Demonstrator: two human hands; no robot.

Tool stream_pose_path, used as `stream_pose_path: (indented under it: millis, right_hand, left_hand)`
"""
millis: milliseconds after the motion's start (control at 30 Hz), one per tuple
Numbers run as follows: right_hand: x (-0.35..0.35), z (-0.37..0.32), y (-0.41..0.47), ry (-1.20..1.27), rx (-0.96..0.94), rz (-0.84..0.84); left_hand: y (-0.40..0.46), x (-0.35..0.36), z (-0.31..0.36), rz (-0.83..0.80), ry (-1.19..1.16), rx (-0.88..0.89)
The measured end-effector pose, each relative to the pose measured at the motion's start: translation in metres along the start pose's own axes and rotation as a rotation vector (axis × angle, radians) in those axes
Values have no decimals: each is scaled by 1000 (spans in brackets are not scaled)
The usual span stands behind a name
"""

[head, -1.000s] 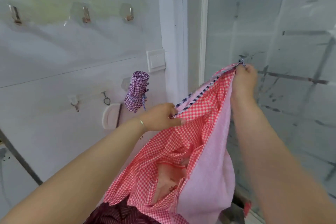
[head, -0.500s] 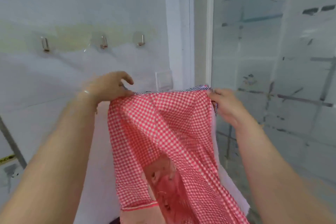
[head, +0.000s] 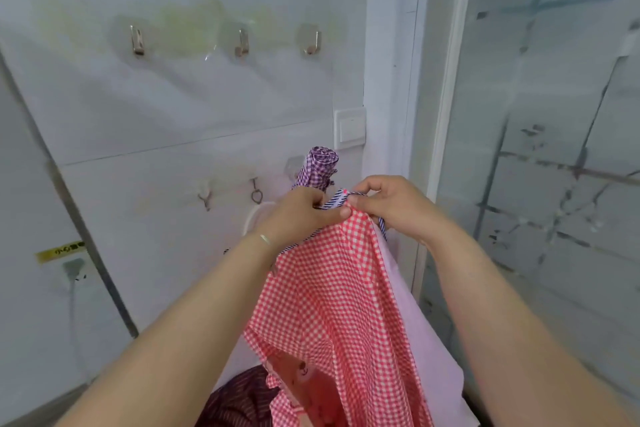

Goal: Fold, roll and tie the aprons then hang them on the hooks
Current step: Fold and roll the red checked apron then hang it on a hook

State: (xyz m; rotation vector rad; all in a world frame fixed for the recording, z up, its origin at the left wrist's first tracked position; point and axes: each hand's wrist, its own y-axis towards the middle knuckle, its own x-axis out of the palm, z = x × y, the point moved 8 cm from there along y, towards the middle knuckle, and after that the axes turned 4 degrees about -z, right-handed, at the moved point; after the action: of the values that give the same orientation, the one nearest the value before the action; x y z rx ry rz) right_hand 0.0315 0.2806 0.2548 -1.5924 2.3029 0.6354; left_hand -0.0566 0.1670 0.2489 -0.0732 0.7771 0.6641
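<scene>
Folding step: your left hand [head: 304, 215] and right hand [head: 391, 204] pinch the red apron [head: 332, 288] top corners together; next, fold lengthwise again

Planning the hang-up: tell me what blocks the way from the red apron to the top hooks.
Nothing visible. Both hands pinch the red apron below the three bare top hooks; only open wall lies between. The purple roll hangs lower, just behind the hands.
</scene>
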Motion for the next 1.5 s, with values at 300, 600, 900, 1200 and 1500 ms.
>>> stream_pose_path:
  millis: [300, 600, 900, 1200, 1500]
  right_hand:
    - [6, 4, 0, -205, -2, 52]
    - [8, 28, 6, -90, 166, 6]
    - [-45, 44, 19, -449, 252, 489]
    - [46, 34, -3, -275, 98, 51]
    - [46, 46, -4, -48, 96, 280]
  left_hand:
    - [-5, 12, 11, 14, 108, 131]
    - [-6, 41, -15, -95, -579, -113]
    - [-13, 60, -34, -283, -870, -307]
    - [-5, 8, -44, 177, -440, -89]
    - [6, 0, -43, 228, -269, -84]
